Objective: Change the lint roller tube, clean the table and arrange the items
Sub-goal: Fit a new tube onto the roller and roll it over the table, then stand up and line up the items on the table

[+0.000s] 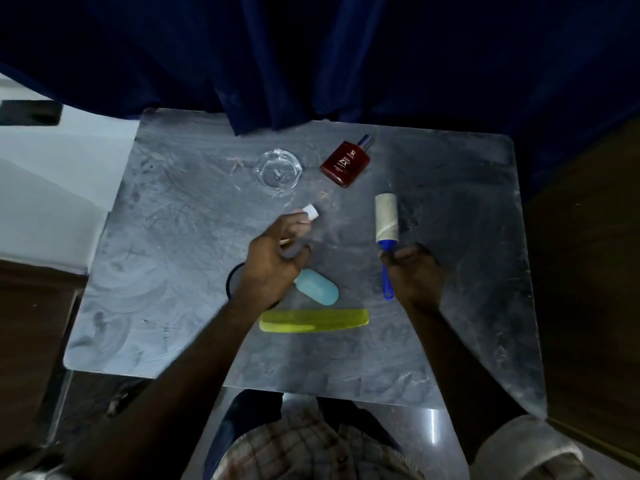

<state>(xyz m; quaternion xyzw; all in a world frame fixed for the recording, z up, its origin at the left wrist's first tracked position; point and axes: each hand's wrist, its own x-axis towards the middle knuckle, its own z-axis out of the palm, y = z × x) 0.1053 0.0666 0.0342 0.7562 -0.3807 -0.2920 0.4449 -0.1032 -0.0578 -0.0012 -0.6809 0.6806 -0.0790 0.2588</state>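
My right hand is closed around the blue handle of the lint roller, which I hold just above the grey table. Its tube, a bare brown cardboard core, points away from me toward the red bottle lying flat near the far edge. My left hand is curled around something white, whose end sticks out past my fingertips; much of it is hidden in my palm, so I cannot tell what it is. Just under that wrist lies a light blue oval case, and a black hair tie peeks out on the wrist's other side. A yellow-green comb lies crosswise nearer to me. A clear glass ashtray sits left of the bottle. Small brownish crumbs are scattered between the ashtray and the roller.
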